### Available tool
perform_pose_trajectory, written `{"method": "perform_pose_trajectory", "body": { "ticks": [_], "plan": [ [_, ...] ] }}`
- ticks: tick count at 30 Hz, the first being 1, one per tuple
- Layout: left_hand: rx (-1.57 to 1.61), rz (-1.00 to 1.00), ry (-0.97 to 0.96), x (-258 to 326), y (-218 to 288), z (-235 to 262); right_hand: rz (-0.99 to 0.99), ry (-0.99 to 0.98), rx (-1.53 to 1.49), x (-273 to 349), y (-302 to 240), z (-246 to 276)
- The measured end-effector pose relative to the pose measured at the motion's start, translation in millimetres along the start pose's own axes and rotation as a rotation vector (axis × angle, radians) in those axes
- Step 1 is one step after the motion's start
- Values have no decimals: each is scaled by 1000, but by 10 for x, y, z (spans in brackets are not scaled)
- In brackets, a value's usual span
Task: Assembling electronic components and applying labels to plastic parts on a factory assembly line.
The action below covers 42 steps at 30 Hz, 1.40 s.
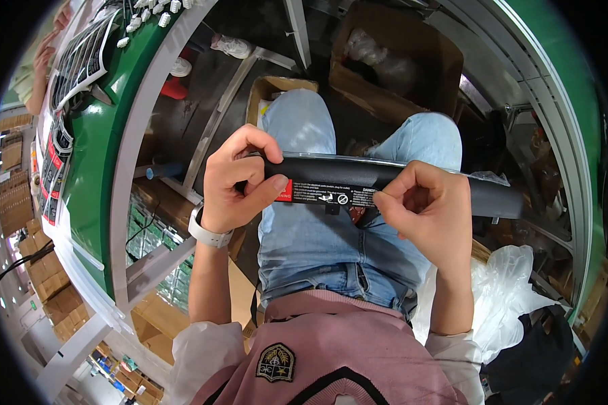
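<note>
A long black bar-shaped part (496, 199) lies crosswise in front of my thighs, with clear film along its far edge. On its near side is a black warning label (327, 194) with a red block at its left end and white print. My left hand (240, 182), with a pale watch strap on the wrist, has its thumb on the label's red end and its bent index finger at the bar's far edge. At the label's right end, the thumb and index finger of my right hand (425, 209) are pinched together. Both hands' other fingers are curled and partly hidden.
A green worktable (115, 128) at the left carries printed labels (81, 64) and white connectors (138, 17). An open cardboard box (446, 64) stands beyond my knees. White plastic bags (503, 297) lie at my right. Another person's hand (44, 57) shows at the far left.
</note>
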<state>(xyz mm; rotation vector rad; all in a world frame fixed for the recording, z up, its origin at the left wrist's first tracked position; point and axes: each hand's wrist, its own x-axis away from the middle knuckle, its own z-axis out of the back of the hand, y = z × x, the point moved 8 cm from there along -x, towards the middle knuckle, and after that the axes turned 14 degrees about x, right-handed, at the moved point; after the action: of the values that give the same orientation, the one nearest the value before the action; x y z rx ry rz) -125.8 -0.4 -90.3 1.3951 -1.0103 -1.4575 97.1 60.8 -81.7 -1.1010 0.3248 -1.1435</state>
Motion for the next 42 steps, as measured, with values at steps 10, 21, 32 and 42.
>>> {"method": "perform_pose_trajectory", "body": {
  "ticks": [10, 21, 32, 42],
  "plan": [
    [25, 2, 16, 1, -71, -10, 10, 1, 136, -60, -53, 4],
    [-123, -115, 56, -110, 67, 95, 599, 316, 932, 217, -852, 30],
    [-531, -94, -126, -143, 315, -43, 864, 288, 916, -87, -595, -162],
    [-601, 331, -24, 850, -593, 137, 945, 559, 614, -1087, -2157, -321]
  ]
}}
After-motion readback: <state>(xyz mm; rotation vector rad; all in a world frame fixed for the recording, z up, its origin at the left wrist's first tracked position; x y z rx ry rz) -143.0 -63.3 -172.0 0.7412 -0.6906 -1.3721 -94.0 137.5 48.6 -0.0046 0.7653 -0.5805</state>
